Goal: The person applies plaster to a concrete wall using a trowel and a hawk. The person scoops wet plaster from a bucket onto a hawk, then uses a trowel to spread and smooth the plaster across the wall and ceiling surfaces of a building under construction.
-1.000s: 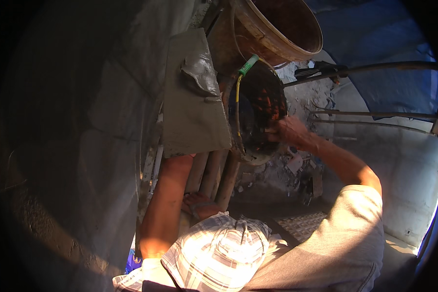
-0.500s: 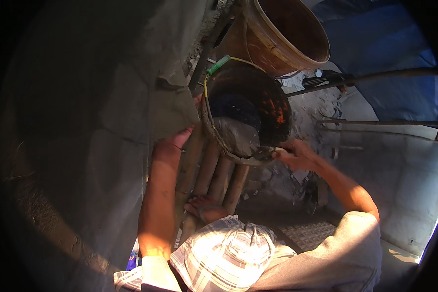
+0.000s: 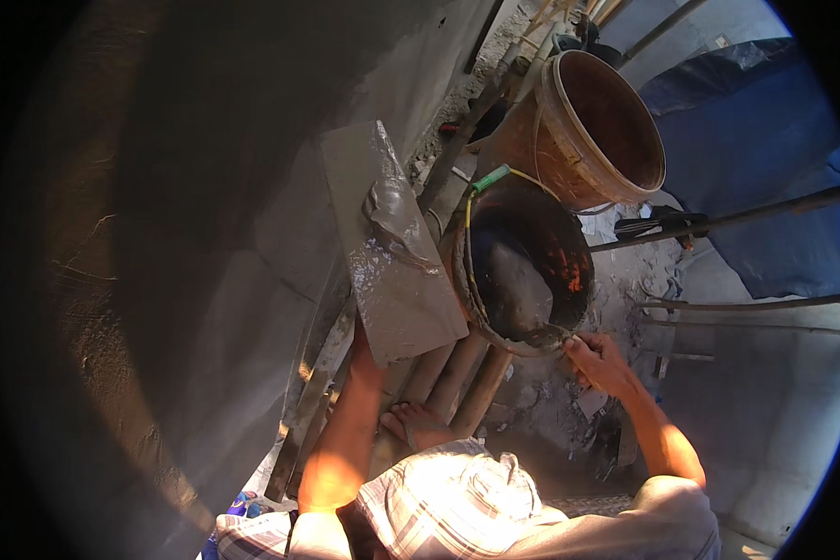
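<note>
My left hand holds up a rectangular plastering board from underneath; its fingers are hidden behind the board. A lump of wet grey mortar lies on the board's upper half, with thinner smears around it. To the right is a dark bucket with a wire handle and a green grip. Inside the bucket sits more grey mortar. My right hand is closed at the bucket's near right rim, around the pale end of a short-handled tool whose working part I cannot make out.
A larger, dirty brown bucket stands behind. Bamboo poles lie under the dark bucket, with a bare foot on them. A grey plastered wall rises at left. Blue tarpaulin and a pole are at right.
The view has shifted, so the buckets appear lower and further right. The plastering board has turned its mortar-covered face into view. My right hand remains at the bucket's rim.
</note>
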The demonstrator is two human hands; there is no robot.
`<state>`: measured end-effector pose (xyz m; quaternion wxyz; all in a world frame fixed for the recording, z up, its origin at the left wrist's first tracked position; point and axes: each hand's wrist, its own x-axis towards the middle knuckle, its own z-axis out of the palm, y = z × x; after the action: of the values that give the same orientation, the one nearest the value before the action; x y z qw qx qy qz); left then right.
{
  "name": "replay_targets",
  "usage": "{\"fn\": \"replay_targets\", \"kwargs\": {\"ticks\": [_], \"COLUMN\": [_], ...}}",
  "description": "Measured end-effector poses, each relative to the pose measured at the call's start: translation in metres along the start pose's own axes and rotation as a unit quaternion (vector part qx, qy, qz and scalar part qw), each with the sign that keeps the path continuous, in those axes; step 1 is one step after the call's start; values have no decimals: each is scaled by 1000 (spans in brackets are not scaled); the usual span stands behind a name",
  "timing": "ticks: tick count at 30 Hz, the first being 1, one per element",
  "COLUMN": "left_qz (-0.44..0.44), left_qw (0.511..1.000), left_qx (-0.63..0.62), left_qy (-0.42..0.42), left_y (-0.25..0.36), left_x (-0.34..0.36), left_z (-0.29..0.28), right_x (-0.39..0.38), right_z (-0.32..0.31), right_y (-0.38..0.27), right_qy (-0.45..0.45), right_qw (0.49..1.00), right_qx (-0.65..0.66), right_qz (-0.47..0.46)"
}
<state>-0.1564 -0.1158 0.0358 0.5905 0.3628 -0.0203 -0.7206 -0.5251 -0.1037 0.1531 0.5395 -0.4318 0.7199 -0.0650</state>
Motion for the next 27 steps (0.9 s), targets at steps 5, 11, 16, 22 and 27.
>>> {"fn": "replay_targets", "kwargs": {"ticks": [5,11,16,22,27], "left_qz": [49,104,270,359,378], "left_qw": [998,994,951,930,926], "left_qx": [21,-8,149,50,-10], "left_qy": [-23,-44,16,59,4], "left_y": [-12,-52,-36,24,42], "left_x": [-6,15,4,-19,-14], "left_z": [1,-10,-11,-1,-36], "right_x": [-40,-89,-99,-109,-129], "right_z": [1,28,79,164,195], "right_y": [-52,-141,-195,-235,-234], "right_qy": [50,91,31,167,190], "right_qw": [998,983,927,704,663], "right_qx": [-18,-128,-223,-378,-430], "right_qz": [-23,-96,-299,-578,-583]}}
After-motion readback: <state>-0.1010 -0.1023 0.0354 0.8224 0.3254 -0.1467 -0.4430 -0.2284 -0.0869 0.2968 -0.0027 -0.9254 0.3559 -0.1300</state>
